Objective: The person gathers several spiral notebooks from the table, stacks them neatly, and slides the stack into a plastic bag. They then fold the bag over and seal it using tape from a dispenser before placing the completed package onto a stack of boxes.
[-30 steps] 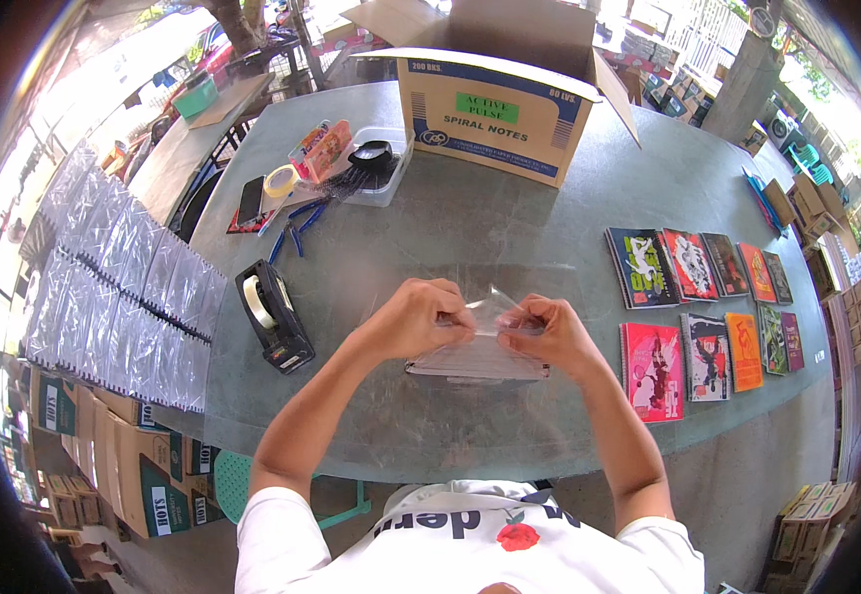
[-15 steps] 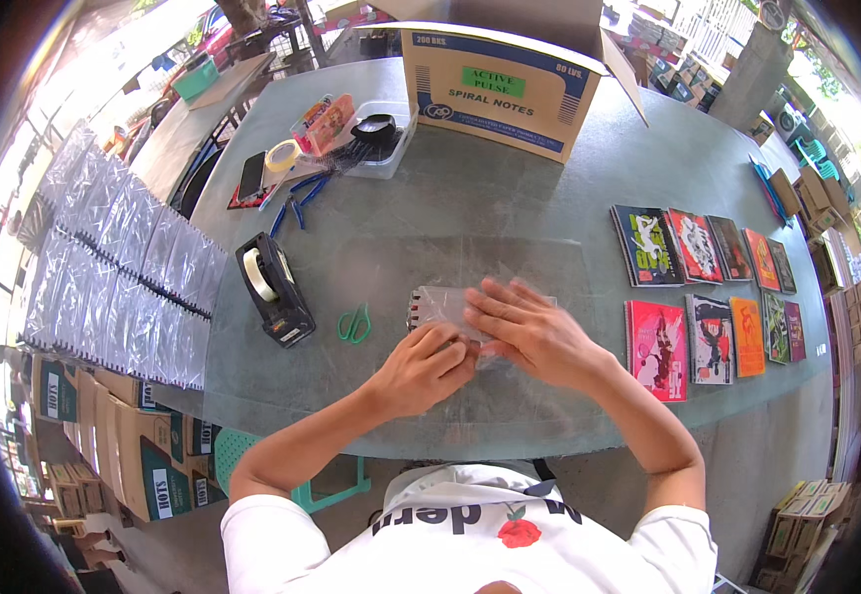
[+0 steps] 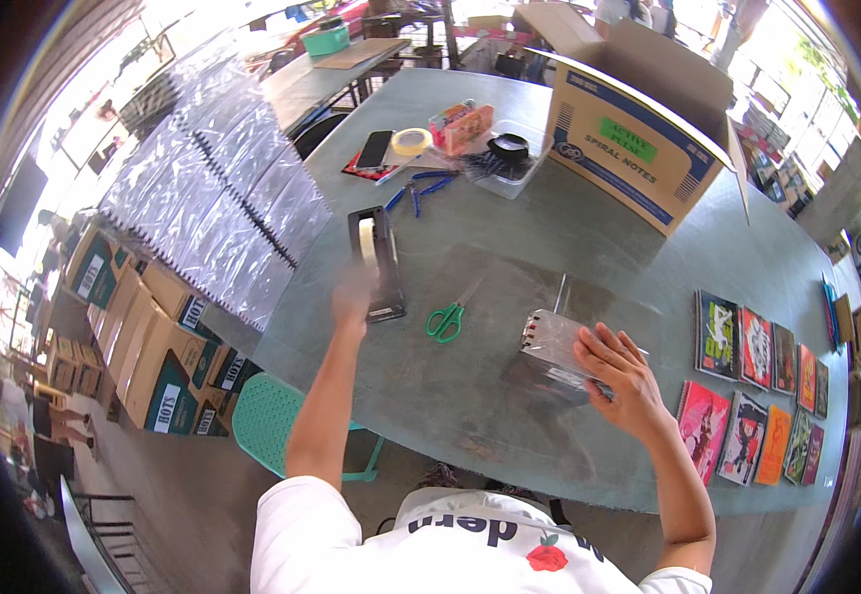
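A small spiral notebook [image 3: 556, 339] in clear plastic film lies on the table, its black coil facing left. My right hand [image 3: 621, 374] rests flat across its right part, fingers stretched out and thumb apart. At the near end of a black tape dispenser [image 3: 381, 267] is my left hand [image 3: 354, 297], smeared by motion, so its fingers cannot be made out. The dispenser carries a roll of pale tape [image 3: 367, 241]. Between the dispenser and the notebook lie green-handled scissors [image 3: 444, 321]. Clear film spreads around and beyond the notebook.
Two rows of small notebooks [image 3: 703, 416] lie at the right. A cardboard box [image 3: 623, 148] with raised flaps stands at the far side. Blue pliers [image 3: 417, 193], a phone [image 3: 375, 149] and a plastic tub [image 3: 515, 180] sit farther back. Wrapped notebooks [image 3: 223, 188] are stacked at the left.
My left hand has left the notebook and moved left to the tape dispenser. My right hand stays on the notebook. The whole view has swung leftward, so the table things appear farther right.
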`<move>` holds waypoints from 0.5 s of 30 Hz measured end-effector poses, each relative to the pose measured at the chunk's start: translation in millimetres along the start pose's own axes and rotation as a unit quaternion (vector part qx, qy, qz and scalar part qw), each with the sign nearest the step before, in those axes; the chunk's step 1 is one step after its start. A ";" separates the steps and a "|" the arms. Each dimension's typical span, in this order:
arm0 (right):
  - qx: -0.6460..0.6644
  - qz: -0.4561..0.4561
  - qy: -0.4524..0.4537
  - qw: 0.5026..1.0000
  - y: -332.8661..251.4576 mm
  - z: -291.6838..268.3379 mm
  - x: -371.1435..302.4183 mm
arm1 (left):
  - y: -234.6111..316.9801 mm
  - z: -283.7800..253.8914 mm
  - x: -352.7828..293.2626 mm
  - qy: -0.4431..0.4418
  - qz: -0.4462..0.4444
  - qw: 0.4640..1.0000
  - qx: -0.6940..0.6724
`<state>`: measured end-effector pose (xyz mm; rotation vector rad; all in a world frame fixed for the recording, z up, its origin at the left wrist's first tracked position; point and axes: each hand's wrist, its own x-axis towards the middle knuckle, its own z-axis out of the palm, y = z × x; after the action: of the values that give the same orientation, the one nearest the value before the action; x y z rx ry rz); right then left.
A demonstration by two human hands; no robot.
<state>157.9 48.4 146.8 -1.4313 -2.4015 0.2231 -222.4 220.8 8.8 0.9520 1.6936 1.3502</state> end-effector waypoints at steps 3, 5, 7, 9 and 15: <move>-0.008 0.008 -0.005 1.000 -3.4 1.7 0.6 | 7.3 -3.0 -8.6 0.049 0.173 0.965 0.193; -0.030 0.019 0.000 0.999 2.1 -0.5 -4.4 | -0.5 0.8 -35.7 0.030 0.122 0.987 0.104; 0.001 0.040 0.005 0.999 5.5 -2.1 -10.7 | -11.9 -0.9 -66.4 -0.106 -0.142 0.972 -0.155; 0.010 0.017 0.000 1.000 -0.9 -2.4 -4.1 | -41.1 -52.2 -39.8 -0.077 0.040 0.984 0.154; -0.005 0.008 0.005 1.000 13.1 7.1 -9.0 | 48.5 31.9 -171.4 -0.242 0.065 0.966 -0.068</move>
<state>170.1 47.1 134.4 -1.4541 -2.3873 0.2092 -114.4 89.0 69.9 1.2117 1.1733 1.1756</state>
